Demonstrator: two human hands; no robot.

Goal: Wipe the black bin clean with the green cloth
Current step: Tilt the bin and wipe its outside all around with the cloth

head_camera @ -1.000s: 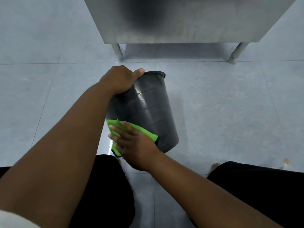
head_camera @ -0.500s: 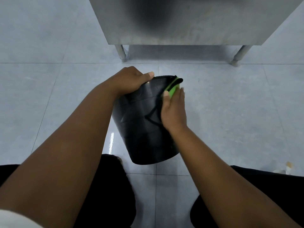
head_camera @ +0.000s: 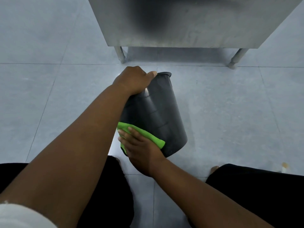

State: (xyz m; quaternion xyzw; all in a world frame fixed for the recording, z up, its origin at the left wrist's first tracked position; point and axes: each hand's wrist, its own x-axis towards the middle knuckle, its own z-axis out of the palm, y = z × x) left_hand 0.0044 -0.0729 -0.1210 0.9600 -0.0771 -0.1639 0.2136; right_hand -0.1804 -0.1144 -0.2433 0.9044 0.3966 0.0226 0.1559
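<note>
The black bin (head_camera: 158,112) lies tilted on the floor tiles in front of me, its narrow end pointing away and its wide end toward me. My left hand (head_camera: 133,81) grips that far end from the left. My right hand (head_camera: 139,148) presses the green cloth (head_camera: 148,135) flat against the bin's near left side, close to the wide end. Part of the cloth is hidden under my fingers and palm.
A stainless steel cabinet (head_camera: 189,22) on short metal legs (head_camera: 120,55) stands just beyond the bin. Grey floor tiles (head_camera: 230,112) spread to both sides. My knees in dark trousers (head_camera: 255,186) frame the bottom, and a small scrap (head_camera: 284,165) lies at the right.
My right hand slid the green cloth from the bin's far end, down its side, to the near wide end. The left hand kept its grip on the far end.
</note>
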